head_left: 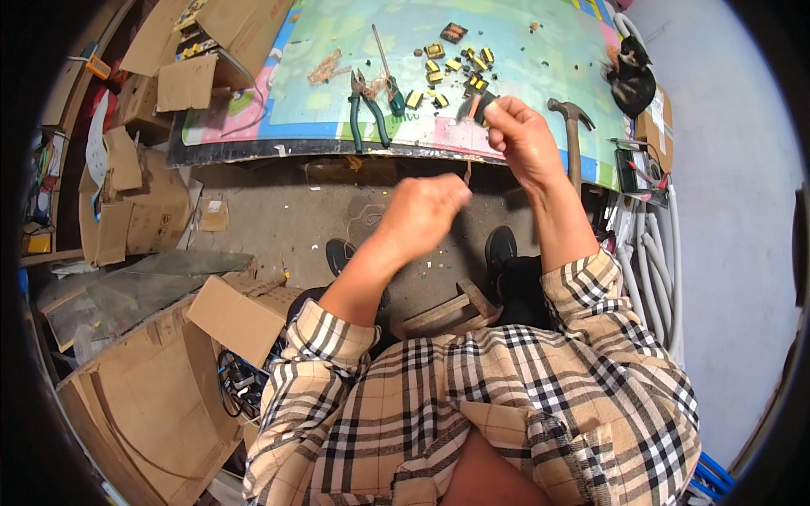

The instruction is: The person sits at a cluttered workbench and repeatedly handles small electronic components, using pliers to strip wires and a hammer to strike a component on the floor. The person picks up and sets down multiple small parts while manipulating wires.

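- Pinched between the fingertips of the right hand [519, 135] is a small dark component [481, 108] with a pale strand at its near side; it is held up just over the front edge of the board [253, 145], towards the board's right end.
- Clenched into a loose fist, the left hand [424, 211] is held lower, in front of the board's front edge and above the floor; whether a fine wire is gripped inside it cannot be told, as the hand is blurred.
- In the head view, a scatter of small yellow-and-black parts [456, 72] is seen on the board, behind the held component and near the middle of its far half.
- Green-handled pliers [368, 105] and a green-handled screwdriver [388, 72] are laid just left of those parts, with a tangle of thin wire [327, 67] further left.
- A hammer [572, 126] is laid at the right end of the board, close beside the right hand.
- Cardboard boxes [211, 51] are stacked at the board's left corner and on the floor.
- As a judgement: the component is best kept steady by the pinch while any strand is drawn straight away from it by the lower hand, so that it is unwound and not snapped; the work is best kept over the board, so that loose bits are caught there.
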`<state>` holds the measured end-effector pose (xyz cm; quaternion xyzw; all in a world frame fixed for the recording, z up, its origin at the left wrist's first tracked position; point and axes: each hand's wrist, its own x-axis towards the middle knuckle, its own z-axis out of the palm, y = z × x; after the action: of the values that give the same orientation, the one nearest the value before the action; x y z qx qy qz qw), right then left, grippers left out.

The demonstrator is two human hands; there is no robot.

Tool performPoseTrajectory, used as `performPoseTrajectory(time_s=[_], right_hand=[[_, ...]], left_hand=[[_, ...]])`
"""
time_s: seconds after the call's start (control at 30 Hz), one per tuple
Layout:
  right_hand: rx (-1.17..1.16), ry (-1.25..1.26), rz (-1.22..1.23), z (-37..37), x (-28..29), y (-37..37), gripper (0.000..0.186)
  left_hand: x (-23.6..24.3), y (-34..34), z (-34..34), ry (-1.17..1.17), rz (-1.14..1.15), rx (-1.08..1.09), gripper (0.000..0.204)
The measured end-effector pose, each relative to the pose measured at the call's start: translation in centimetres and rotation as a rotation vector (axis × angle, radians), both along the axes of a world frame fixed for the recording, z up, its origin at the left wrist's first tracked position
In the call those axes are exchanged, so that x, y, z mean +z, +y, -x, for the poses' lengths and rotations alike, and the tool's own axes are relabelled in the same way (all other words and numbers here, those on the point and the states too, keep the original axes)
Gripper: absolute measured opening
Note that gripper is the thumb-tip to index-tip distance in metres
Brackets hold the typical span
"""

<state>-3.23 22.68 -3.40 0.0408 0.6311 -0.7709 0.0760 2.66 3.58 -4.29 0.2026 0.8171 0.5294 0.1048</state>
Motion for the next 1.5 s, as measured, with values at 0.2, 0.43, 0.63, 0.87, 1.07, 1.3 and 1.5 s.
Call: performPoseTrajectory(time_s=[0.2, 0.43, 0.63, 0.87, 1.07, 1.3, 1.5], right_hand=[[0.653, 0.022, -0.579, -1.2, 1.8, 0.6, 0.014], [0.272, 0.078, 0.242, -0.5, 2.9, 1.3, 0.012], [-0.087, 0.093, -0.096, 0.5, -0.1, 0.8, 0.012], [0.219, 0.154, -0.445, 0.2, 1.0, 1.3, 0.012], [0.483, 0.023, 0.358, -0.8, 3.2, 2.0, 0.018], [-0.389, 0.191, -0.112, 1.3, -0.8, 2.9, 0.013], [-0.431, 0.636, -1.089, 1.3, -0.4, 2.9, 0.014]], left_hand=[[2.0, -3.8, 2.4, -0.131, -0.485, 0.271, 0.025], [-1.9, -5.9, 2.9, 0.022, 0.195, 0.436, 0.026], [0.5, -1.6, -1.3, -0.026, 0.416, -0.442, 0.022], [3.1, -9.5, 2.3, -0.189, -0.948, 0.095, 0.03], [0.1, -11.6, 4.5, -0.154, -0.306, 0.61, 0.025], [-1.3, -3.8, -0.2, -0.18, 0.769, -0.255, 0.016], [3.6, -3.4, -1.0, -0.545, -0.15, -0.651, 0.023]])
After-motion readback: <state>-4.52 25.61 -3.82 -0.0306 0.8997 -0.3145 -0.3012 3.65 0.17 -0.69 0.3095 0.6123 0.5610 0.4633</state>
